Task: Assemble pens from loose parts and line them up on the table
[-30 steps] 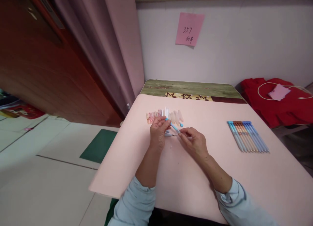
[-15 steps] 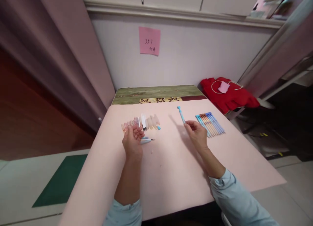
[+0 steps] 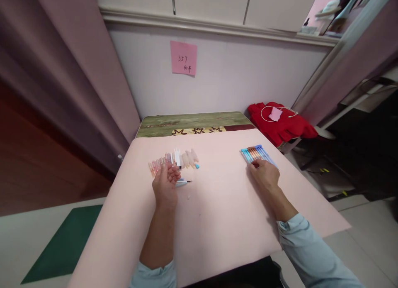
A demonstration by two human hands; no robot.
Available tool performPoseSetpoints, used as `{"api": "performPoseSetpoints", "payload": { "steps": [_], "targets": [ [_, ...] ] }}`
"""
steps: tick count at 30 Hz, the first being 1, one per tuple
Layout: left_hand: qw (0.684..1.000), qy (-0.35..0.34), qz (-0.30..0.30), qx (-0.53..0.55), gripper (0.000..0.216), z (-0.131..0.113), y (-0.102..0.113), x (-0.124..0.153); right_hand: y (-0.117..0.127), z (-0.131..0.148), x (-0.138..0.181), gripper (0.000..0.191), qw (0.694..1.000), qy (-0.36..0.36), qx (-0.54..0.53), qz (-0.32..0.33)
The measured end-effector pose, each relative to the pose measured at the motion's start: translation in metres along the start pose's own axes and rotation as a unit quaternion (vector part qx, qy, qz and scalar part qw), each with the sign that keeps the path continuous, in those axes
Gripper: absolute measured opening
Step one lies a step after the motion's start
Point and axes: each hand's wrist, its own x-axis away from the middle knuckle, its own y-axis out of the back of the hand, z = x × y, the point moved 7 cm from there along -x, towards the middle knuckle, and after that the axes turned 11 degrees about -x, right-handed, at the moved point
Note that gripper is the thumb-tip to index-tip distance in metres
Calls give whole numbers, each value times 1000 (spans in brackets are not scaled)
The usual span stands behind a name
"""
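Note:
At the right of the pink-covered table, a row of pens lies side by side: light blue, then brown-capped, then darker blue. My right hand is at the row's lower end, its thumb and fingers closed on a light-blue pen at the left of the row. That pen's lower part is hidden. Left of centre, my left hand is palm up with loosely curled fingers and nothing visible in it. Behind it lie several clear and pink pen barrels and white pen parts.
A light-blue cap-like piece sits right of the barrels. A pale blue pointed piece lies beside my left hand. The pink cover reaches near the patterned back edge. Red cloth is piled beyond the right edge.
My right hand has moved right and down, bringing the light-blue pen from above the table to the left end of the row. The left hand keeps its pose; the view has shifted slightly.

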Motion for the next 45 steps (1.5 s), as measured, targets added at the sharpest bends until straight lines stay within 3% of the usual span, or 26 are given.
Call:
{"api": "performPoseSetpoints", "payload": {
  "steps": [5,16,29,32,35,40,43,45],
  "targets": [
    [1000,1,3,-4,38,0,-1,0,-4,4,-4,29,999,1,48,8],
    [1000,3,1,-7,40,2,1,1,-9,3,-6,31,999,-4,49,8],
    [995,-38,-81,37,32,-9,34,-16,-5,0,0,30,997,46,-15,-59],
    [993,-45,-97,44,29,-10,39,-17,7,23,7,30,988,87,-86,-91],
    [991,-55,-112,42,27,-12,44,-18,3,65,20,28,970,116,-209,-47],
    [987,-69,-142,25,27,-14,61,-25,-48,144,62,28,896,117,-412,120],
    [986,-79,-147,10,29,-14,68,-28,-75,173,92,21,887,163,-403,154],
    [986,-82,-146,5,29,-13,68,-30,-82,186,109,17,887,246,-364,142]
  ]
}}
